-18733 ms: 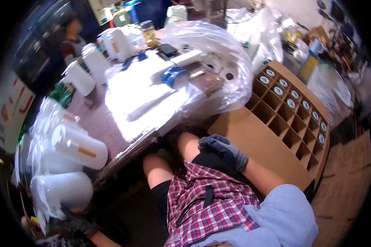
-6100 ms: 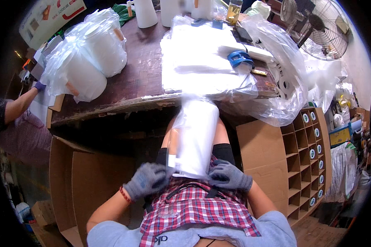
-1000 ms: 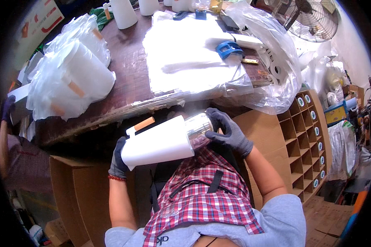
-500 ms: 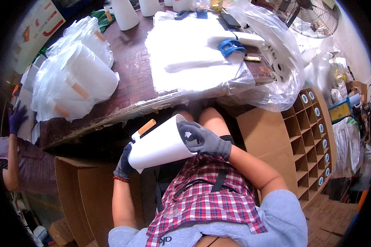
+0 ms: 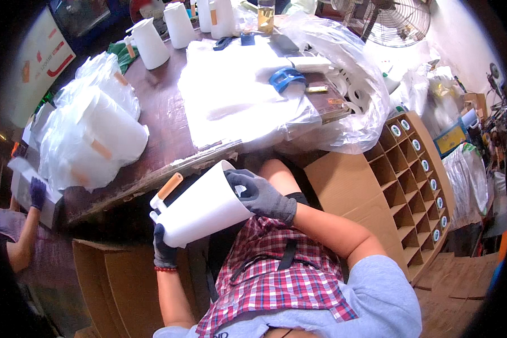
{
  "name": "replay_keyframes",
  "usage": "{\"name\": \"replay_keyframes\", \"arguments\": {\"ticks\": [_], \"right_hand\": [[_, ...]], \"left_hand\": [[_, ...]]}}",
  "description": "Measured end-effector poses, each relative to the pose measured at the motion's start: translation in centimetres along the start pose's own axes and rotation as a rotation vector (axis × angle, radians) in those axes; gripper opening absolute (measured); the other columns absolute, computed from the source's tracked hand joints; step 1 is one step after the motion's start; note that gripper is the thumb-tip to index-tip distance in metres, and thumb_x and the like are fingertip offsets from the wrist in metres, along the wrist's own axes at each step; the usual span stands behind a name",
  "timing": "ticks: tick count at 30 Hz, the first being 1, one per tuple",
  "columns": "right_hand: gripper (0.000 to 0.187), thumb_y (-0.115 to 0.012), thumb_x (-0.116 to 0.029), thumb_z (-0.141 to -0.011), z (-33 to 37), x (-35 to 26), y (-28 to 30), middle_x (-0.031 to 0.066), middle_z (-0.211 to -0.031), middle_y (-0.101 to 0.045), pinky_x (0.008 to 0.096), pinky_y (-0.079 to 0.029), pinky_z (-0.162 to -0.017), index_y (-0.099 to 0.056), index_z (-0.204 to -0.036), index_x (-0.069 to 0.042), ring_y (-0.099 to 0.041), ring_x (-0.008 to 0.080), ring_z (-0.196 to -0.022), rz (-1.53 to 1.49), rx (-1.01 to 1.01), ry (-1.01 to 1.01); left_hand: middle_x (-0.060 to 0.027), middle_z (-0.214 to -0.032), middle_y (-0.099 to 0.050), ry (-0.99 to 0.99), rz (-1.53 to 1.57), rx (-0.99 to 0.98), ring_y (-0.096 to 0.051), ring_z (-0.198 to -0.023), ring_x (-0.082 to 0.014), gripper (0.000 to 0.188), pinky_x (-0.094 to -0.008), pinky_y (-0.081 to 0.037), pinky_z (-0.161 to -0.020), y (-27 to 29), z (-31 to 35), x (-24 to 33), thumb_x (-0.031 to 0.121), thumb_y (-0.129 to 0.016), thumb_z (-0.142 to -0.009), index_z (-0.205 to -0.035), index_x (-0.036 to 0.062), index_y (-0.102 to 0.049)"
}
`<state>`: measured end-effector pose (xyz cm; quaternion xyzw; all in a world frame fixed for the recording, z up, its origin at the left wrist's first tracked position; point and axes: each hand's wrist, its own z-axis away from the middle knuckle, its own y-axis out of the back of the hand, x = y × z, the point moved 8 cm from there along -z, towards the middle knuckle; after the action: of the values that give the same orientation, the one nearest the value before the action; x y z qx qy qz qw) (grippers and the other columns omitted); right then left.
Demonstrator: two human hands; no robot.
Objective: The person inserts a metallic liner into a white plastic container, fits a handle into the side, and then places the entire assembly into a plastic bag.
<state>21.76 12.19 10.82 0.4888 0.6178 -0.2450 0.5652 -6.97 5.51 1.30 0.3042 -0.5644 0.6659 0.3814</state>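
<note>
A white tapered jug (image 5: 200, 211) with a light wooden handle lies tilted in front of me, its wide open end facing right. My left hand (image 5: 164, 248), gloved in grey and black, is closed round the narrower end, below the handle. At the wide end, my gloved right hand (image 5: 265, 194) reaches its curled fingers inside the opening. A small pale patch shows between those fingers, too little to tell what it is. The jug is held above my lap, over a checked apron (image 5: 281, 270), short of the table's front edge.
White sheets (image 5: 225, 90) and a blue tape dispenser (image 5: 287, 79) lie on the dark table (image 5: 166, 118). Bagged jugs (image 5: 96, 135) stand left. A divided carton (image 5: 397, 194) is at right, another open carton (image 5: 118, 281) at lower left. A co-worker's purple-gloved hand (image 5: 38, 193) is far left.
The view has shifted, and the jug now appears a little further left, still in my hands. My right fingers remain at its opening. The co-worker's hand has lowered, beside a white panel.
</note>
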Motion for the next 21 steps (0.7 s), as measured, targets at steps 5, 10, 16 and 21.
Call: {"name": "replay_keyframes", "arguments": {"ticks": [5,10,16,21], "right_hand": [[0.057,-0.071,-0.031,-0.085,-1.2,-2.0,1.2,0.0172,-0.128,-0.052,0.036,-0.046,-0.099,-0.053,-0.134,-0.008,-0.054,0.0301,-0.115,0.065,-0.027,0.011],[0.058,-0.07,-0.038,-0.087,-1.7,-6.5,4.1,0.0174,-0.13,-0.055,0.0372,-0.048,-0.098,-0.054,-0.129,0.0,-0.059,0.0313,-0.111,-0.067,-0.157,-0.022],[0.031,-0.053,-0.012,-0.096,-2.2,-5.0,26.8,0.0092,-0.12,-0.062,0.0332,-0.049,-0.093,-0.06,-0.125,-0.002,-0.06,0.0165,-0.104,0.088,0.619,0.318],[0.043,-0.054,-0.032,-0.097,4.2,22.1,49.6,0.0018,-0.113,-0.057,0.0419,-0.049,-0.084,-0.044,-0.139,-0.026,-0.059,0.0227,-0.098,-0.364,1.024,-0.404]], "left_hand": [[-0.0149,-0.14,-0.043,-0.06,-0.011,0.031,-0.046,-0.127,-0.0316,0.091,-0.0478,-0.041,-0.103,-0.7,0.5,1.4,0.052,-0.065,-0.08,-0.15,0.0109,-0.024],[-0.0132,-0.137,-0.047,-0.097,0.319,0.039,-0.05,-0.121,-0.029,0.089,-0.0428,-0.043,-0.1,-4.9,-0.3,-0.2,0.049,-0.07,-0.08,-0.145,0.0034,-0.031],[-0.0134,-0.138,-0.048,-0.314,-0.15,0.404,-0.054,-0.117,-0.0274,0.056,-0.0445,-0.045,-0.101,-3.5,0.5,-0.5,0.042,-0.052,-0.095,-0.136,0.0058,-0.042],[-0.0102,-0.124,-0.06,-0.3,-0.906,0.276,-0.059,-0.108,-0.0202,0.05,-0.0383,-0.048,-0.096,-3.8,-1.1,-1.7,0.016,-0.071,-0.083,-0.128,0.0054,-0.053]]}}
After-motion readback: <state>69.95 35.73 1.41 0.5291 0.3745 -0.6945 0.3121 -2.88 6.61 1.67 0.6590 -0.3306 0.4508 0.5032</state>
